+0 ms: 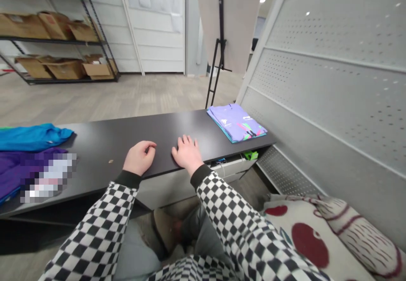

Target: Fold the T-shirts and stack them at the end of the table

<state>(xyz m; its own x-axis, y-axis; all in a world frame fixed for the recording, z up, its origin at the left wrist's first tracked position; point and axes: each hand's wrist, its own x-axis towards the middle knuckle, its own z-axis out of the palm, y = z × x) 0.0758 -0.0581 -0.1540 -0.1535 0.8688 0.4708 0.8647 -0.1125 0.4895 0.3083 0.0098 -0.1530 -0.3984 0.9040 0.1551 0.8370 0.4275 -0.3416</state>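
Observation:
My left hand (139, 158) rests near the front edge of a dark tabletop (152, 129), its fingers curled in a loose fist with nothing visible in them. Beside it, my right hand (187, 152) lies flat on the same surface, fingers apart and holding nothing. To the right of my hands is a neat stack of folded T-shirts, a lavender T-shirt (233, 120) with a colourful print on top and a teal edge under it. At the far left lie a blue garment (34, 138) and a purple garment (15, 169), loosely spread.
A small tan speck (111, 161) is on the tabletop. Below the right side sits an open drawer (233, 166) with green items (251, 155). A perforated grey partition (333, 69) stands on the right, above a patterned cushion (304, 238). Shelves with cardboard boxes (66, 68) are behind.

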